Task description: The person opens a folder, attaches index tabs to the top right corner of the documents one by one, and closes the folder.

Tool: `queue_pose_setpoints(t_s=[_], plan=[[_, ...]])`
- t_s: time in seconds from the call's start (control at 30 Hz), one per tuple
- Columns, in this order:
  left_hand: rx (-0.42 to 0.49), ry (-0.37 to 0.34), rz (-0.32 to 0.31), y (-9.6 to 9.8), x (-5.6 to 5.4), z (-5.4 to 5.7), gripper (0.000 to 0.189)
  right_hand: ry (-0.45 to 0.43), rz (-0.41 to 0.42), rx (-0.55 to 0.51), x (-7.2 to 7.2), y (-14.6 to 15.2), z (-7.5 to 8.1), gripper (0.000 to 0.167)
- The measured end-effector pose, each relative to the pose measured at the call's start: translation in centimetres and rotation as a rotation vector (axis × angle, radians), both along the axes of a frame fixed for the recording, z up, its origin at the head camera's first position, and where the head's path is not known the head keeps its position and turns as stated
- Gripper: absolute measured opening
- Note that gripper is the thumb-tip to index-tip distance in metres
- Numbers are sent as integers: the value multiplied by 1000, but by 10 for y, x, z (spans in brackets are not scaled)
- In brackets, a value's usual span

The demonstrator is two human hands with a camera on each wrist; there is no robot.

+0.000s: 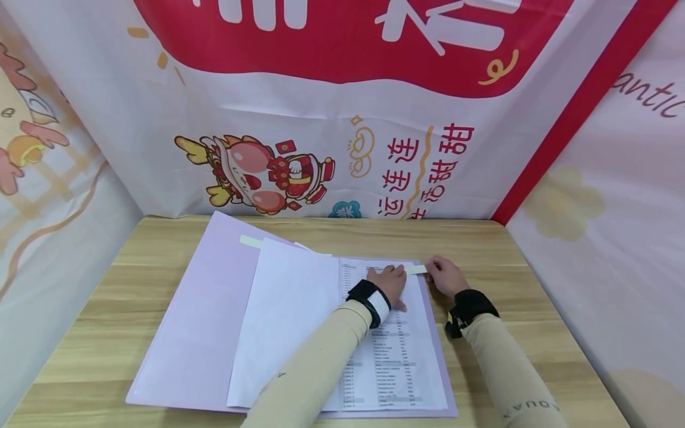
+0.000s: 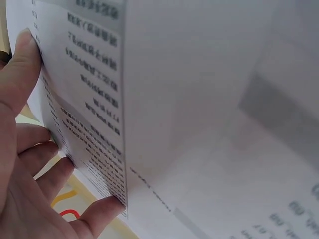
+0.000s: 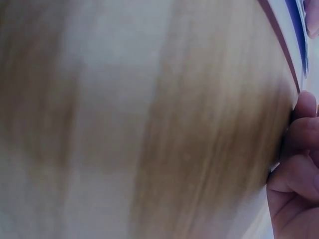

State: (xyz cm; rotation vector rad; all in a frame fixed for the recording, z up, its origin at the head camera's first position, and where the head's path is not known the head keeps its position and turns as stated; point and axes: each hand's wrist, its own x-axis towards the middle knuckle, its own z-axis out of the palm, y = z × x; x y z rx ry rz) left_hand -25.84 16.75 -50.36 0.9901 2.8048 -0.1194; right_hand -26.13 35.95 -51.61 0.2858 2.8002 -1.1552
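A lilac folder (image 1: 187,333) lies opened on the table, with a blank white sheet (image 1: 289,321) turned over to the left and a printed sheet (image 1: 387,368) on the right. My left hand (image 1: 389,282) rests on the upper part of the printed sheet, fingers spread over the paper; the left wrist view shows its fingertips (image 2: 107,206) against the print. At the sheet's upper right corner, my right hand (image 1: 446,275) pinches the outer end of a pale yellow strip (image 1: 416,270). Curled fingers (image 3: 301,132) of that hand appear beside the folder's edge in the right wrist view.
The wood-grain table (image 1: 101,333) reaches back to a printed cloth (image 1: 257,107) hanging behind it, with more cloth at both sides. Another pale strip (image 1: 250,241) lies on the folder's left cover, near the top of the turned sheet.
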Motion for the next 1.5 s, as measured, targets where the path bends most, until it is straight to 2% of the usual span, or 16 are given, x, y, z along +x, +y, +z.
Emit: queue_pose_setpoints(t_s=[0.17, 0.3, 0.5, 0.63, 0.87, 1.1, 1.27, 1.5], plan=[[-8, 14, -9, 0, 0, 1, 84, -5, 0, 25, -2, 0, -2, 28], [-16, 15, -8, 1, -1, -1, 85, 10, 22, 88, -3, 3, -4, 28], [-30, 14, -3, 2, -4, -6, 88, 104, 103, 327, -3, 4, -8, 24], [-19, 21, 3, 1, -4, -6, 91, 103, 119, 439, -3, 2, -10, 23], [6, 13, 18, -5, -5, -3, 97, 70, 84, 499, -5, -6, -7, 23], [-1, 42, 18, -8, -11, -10, 107, 19, 60, 541, -5, -22, 4, 21], [-1, 57, 12, -8, -11, -10, 106, 29, 101, 543, -6, -34, 7, 19], [10, 72, 10, -7, -9, -8, 104, 87, 171, 555, -6, -45, 2, 20]])
